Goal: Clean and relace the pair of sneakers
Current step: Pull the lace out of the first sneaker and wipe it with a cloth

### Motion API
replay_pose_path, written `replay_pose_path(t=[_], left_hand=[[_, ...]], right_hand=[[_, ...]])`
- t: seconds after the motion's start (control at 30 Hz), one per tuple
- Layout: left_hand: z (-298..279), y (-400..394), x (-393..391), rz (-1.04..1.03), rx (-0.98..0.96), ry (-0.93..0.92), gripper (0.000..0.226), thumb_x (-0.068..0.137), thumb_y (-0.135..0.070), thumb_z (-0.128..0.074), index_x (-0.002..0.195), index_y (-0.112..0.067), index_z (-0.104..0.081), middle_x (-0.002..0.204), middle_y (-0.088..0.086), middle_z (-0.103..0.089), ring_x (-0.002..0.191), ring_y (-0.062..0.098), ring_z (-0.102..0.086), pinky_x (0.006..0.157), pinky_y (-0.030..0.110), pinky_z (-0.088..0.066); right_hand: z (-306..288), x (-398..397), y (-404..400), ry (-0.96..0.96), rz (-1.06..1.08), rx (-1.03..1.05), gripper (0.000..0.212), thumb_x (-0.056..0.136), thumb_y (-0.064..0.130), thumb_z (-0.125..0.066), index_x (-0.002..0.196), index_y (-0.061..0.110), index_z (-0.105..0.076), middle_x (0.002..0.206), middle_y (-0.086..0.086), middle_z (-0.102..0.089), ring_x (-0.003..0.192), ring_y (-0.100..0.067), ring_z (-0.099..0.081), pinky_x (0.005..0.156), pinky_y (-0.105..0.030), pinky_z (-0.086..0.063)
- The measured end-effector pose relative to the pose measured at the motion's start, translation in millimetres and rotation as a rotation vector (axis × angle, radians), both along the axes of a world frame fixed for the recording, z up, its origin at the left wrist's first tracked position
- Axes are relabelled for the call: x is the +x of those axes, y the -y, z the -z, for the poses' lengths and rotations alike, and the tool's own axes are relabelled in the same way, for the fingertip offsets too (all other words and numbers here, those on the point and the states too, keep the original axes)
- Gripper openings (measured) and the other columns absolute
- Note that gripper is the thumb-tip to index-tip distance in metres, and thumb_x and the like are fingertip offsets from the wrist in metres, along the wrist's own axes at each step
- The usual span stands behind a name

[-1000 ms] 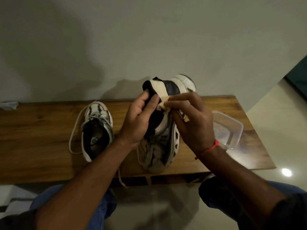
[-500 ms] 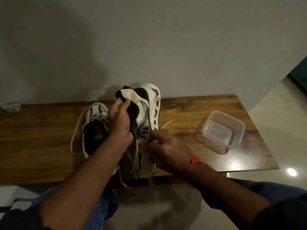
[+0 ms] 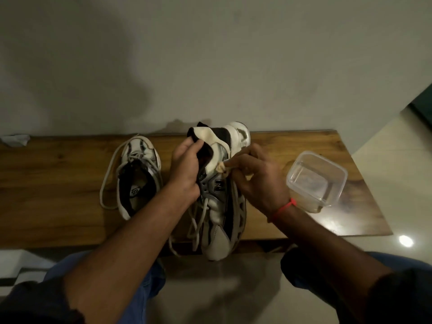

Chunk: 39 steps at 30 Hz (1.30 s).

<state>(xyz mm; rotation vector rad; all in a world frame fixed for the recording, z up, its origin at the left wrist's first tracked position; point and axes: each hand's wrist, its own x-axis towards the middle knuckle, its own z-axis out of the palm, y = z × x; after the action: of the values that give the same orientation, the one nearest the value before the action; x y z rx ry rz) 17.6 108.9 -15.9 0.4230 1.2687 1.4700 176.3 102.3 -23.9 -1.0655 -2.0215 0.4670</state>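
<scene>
Cream cloth (image 3: 221,168), wadded small, is pinched in the right hand (image 3: 256,181) against the side of the held sneaker (image 3: 218,190); the left hand (image 3: 185,170) grips its heel collar, holding it above the wooden bench (image 3: 58,183). Cleaning looks underway; both shoes remain laced, the second sneaker (image 3: 136,174) resting beside, water container (image 3: 316,178) near.

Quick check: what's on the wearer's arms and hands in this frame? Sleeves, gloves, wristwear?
Both hands are bare, with no gloves. The left hand and its forearm carry nothing at the wrist. The right hand has a thin red thread band tied round the wrist. Forearms are uncovered; dark sleeves start near the elbows at the bottom corners of the frame. No rings or watch visible.
</scene>
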Motion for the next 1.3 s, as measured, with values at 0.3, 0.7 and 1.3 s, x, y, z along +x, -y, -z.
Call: replay_pose_path(t=[0.3,0.7,1.3], left_hand=[[0,-9,-22,-0.222,-0.050,-0.049,0.025,0.102,-0.015,-0.055,0.121,-0.018,-0.071,0.108,0.005,-0.077,0.099,0.021,-0.074,0.080,0.035,-0.062],[-6,-4,-3,0.214,-0.043,-0.292,0.038,0.104,-0.013,-0.053,0.142,-0.017,-0.053,0.122,0.000,-0.071,0.104,0.017,-0.072,0.081,0.031,-0.061],[2,44,-10,0.962,-0.394,-1.495,0.122,0.055,-0.083,-0.077,0.143,-0.043,-0.002,0.150,0.004,-0.009,0.130,0.041,-0.045,0.096,0.056,-0.053]], right_hand=[[9,-17,27,0.445,-0.533,0.062,0.016,0.084,0.013,-0.058,0.077,0.011,-0.072,0.087,-0.006,-0.057,0.071,-0.024,-0.057,0.054,-0.037,-0.051],[-15,28,-21,0.028,-0.060,-0.463,0.011,0.082,0.012,-0.074,0.080,0.023,-0.074,0.086,0.007,-0.067,0.080,-0.011,-0.065,0.071,-0.031,-0.055],[1,28,-23,0.193,0.038,-0.617,0.007,0.092,0.013,-0.064,0.095,0.020,-0.066,0.088,0.005,-0.066,0.078,-0.003,-0.064,0.063,-0.019,-0.052]])
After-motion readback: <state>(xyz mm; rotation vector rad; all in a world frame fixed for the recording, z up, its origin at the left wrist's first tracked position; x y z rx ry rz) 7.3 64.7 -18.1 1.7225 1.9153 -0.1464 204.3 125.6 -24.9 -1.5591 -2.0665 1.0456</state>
